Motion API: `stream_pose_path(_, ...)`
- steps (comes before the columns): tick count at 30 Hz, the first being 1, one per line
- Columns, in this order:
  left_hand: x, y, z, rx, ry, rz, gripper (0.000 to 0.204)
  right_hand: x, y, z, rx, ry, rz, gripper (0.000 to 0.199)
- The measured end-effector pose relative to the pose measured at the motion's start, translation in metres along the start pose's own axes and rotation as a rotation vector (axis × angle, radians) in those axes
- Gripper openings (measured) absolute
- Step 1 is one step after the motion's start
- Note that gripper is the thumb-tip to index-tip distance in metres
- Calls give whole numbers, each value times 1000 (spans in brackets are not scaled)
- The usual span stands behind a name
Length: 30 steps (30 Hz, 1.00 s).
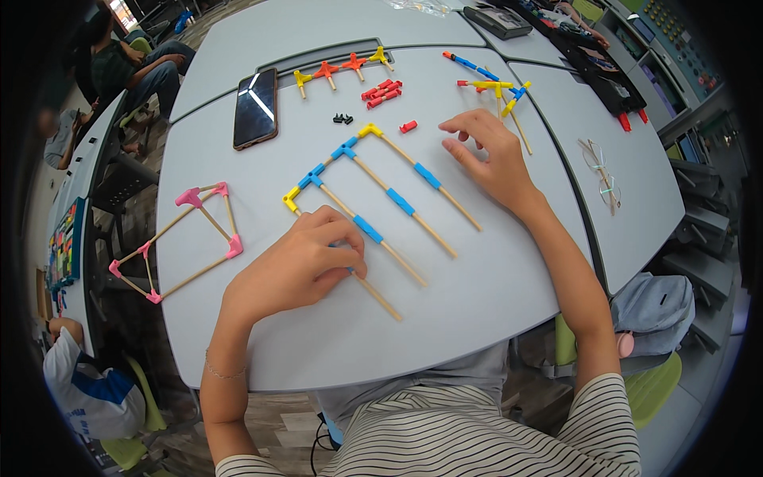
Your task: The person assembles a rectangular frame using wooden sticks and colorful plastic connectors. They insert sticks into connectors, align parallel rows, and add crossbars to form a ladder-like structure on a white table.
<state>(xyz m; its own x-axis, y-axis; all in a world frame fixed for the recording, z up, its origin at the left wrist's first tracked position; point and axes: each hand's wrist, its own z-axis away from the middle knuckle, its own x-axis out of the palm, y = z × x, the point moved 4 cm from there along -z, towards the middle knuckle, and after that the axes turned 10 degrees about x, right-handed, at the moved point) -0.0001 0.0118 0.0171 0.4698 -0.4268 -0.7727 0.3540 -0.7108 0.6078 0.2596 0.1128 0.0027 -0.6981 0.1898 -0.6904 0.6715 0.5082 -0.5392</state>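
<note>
Head view: comb-shaped stick assembly (373, 195), yellow and blue connectors, lay mid-table. Left hand (298, 266) curled, pinching its nearest wooden stick (381, 300); right hand (485, 155) spread, empty, beside loose red connector (408, 126). Step judged: joining. Next calls for aligning.

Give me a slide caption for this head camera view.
Left hand presses on a stick-and-connector frame on a grey table; right hand hovers beside it.
</note>
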Motion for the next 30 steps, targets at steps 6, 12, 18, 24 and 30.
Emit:
stream_pose_path(6, -5, -4, 2, 4, -6, -37, 25, 6, -12, 14, 147, -276, -98, 20)
stream_pose_path(12, -12, -9, 0, -64, 123, 40, 21, 3, -11, 17, 103, -298, -73, 22)
stream_pose_path(18, -9, -19, -1, -280, 411, -108, 16, -2, -12, 16, 142, -329, -9, 24)
stream_pose_path(24, 5, -10, -10, -199, 507, -235, 18, -17, -9, 18, 311, -411, 84, 29)
stream_pose_path(30, 22, 5, -18, -20, 469, -346, 19, -26, -43, 34, 471, -972, 88, 40)
